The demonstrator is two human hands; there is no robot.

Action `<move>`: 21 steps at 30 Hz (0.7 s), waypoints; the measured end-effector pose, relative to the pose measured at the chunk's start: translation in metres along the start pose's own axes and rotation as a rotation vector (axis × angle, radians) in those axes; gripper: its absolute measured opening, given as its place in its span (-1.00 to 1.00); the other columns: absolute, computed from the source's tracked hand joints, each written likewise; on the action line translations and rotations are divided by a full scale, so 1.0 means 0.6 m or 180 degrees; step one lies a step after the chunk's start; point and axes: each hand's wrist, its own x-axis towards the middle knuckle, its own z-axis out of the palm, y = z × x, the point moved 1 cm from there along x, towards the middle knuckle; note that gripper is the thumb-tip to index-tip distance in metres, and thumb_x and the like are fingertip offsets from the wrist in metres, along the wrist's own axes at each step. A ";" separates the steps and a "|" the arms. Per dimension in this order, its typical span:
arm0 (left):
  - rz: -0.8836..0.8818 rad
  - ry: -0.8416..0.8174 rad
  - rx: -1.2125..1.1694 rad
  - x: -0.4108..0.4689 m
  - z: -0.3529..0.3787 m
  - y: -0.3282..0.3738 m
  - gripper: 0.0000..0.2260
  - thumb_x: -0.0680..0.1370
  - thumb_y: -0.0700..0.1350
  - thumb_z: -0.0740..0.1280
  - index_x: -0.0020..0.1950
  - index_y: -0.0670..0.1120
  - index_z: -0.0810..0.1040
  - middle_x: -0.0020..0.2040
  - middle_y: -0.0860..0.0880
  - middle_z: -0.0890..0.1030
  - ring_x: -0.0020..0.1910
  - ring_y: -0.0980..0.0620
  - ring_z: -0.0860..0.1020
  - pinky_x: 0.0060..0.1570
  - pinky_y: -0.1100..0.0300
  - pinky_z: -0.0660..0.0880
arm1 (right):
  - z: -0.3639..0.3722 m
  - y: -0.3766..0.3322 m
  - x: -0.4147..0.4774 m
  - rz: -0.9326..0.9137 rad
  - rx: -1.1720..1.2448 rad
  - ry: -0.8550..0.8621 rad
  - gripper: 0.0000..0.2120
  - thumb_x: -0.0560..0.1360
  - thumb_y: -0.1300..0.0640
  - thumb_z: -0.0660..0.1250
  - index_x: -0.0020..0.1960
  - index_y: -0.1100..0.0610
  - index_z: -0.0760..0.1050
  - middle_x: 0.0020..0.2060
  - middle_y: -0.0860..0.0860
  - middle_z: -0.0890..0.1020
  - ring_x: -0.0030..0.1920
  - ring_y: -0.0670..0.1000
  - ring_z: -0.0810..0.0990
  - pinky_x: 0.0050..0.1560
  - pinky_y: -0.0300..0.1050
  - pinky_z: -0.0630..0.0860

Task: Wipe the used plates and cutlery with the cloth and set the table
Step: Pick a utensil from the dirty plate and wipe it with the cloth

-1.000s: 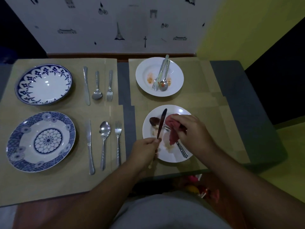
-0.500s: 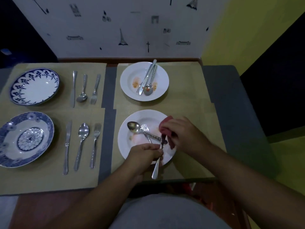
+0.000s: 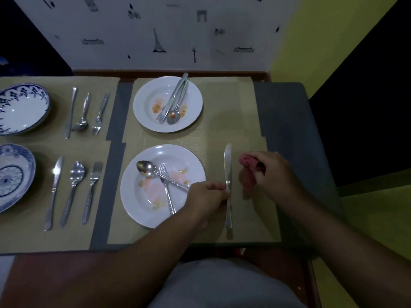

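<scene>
- Head view, near setting: the left hand (image 3: 206, 196) pinches the knife (image 3: 228, 174) at mid-length, blade pointing to 12 o'clock, at 3 o'clock of the near white plate (image 3: 133, 205). The knife lies along the placemat (image 3: 244, 121) or just above it; contact cannot be settled. The position matches a knife being laid beside its plate.
- Right hand (image 3: 273, 174): clenched round the bunched red cloth (image 3: 246, 172), held clear at 3 o'clock of the knife, probably so the blade can go down unhindered.
- Near white plate: bears reddish smears, with a spoon (image 3: 146, 168) and a fork (image 3: 166, 192) crossed on it; judged not yet wiped.
- Far white plate (image 3: 146, 94), at 12 o'clock of the near one: also smeared, its cutlery (image 3: 175, 101) bundled across it, apparently waiting its turn.
- Reference settings at 9 o'clock: blue-patterned plates (image 3: 22, 112), each with laid cutlery (image 3: 75, 174) in a knife, spoon, fork row at its 3 o'clock side. These likely give the pattern to copy.
- Table (image 3: 284, 112): grey surface showing between and beyond the placemats.
</scene>
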 end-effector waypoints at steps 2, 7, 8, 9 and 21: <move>0.0077 0.0134 0.0176 0.014 0.017 -0.008 -0.95 0.47 -0.28 0.51 -0.11 -0.16 0.74 -0.16 -0.17 0.74 -0.17 -0.13 0.72 -0.08 -0.02 0.68 | -0.001 0.013 -0.012 0.0079 0.0039 -0.0076 -0.68 0.46 0.28 0.37 0.16 0.02 0.61 0.02 -0.09 0.65 0.00 -0.10 0.48 -0.06 -0.46 0.30; 0.0347 0.0443 0.0816 0.037 0.046 -0.032 -0.86 0.44 -0.21 0.52 -0.22 0.04 0.74 -0.17 -0.06 0.75 -0.12 -0.10 0.71 0.04 -0.10 0.65 | -0.010 0.024 -0.038 0.0174 0.0155 -0.0248 -0.65 0.49 0.24 0.37 0.23 -0.02 0.57 0.02 -0.24 0.52 0.06 -0.10 0.48 0.04 -0.25 0.45; 0.0389 0.0512 0.0942 0.036 0.051 -0.034 -0.87 0.47 -0.21 0.50 -0.21 0.02 0.73 -0.17 -0.04 0.74 -0.14 -0.08 0.70 0.03 -0.08 0.66 | -0.014 0.023 -0.042 0.0170 0.0187 -0.0281 -0.65 0.50 0.25 0.37 0.23 -0.02 0.56 -0.01 -0.30 0.46 0.06 -0.12 0.47 0.05 -0.24 0.46; 0.0400 0.0581 0.1025 0.036 0.054 -0.036 -0.86 0.49 -0.22 0.48 -0.21 0.00 0.72 -0.18 -0.03 0.73 -0.17 -0.06 0.69 0.01 -0.07 0.66 | -0.016 0.021 -0.045 0.0167 0.0209 -0.0319 -0.65 0.50 0.25 0.37 0.24 -0.04 0.55 -0.03 -0.36 0.41 0.06 -0.15 0.45 0.06 -0.25 0.46; 0.1122 0.0941 0.1961 0.043 0.046 -0.062 -0.84 0.47 -0.24 0.47 -0.05 -0.02 0.59 -0.19 0.04 0.62 -0.17 0.00 0.60 -0.15 0.16 0.56 | -0.009 0.026 -0.045 0.0176 0.0409 -0.0461 -0.61 0.48 0.23 0.38 0.25 -0.08 0.53 0.04 -0.19 0.51 0.09 -0.18 0.46 0.10 -0.23 0.50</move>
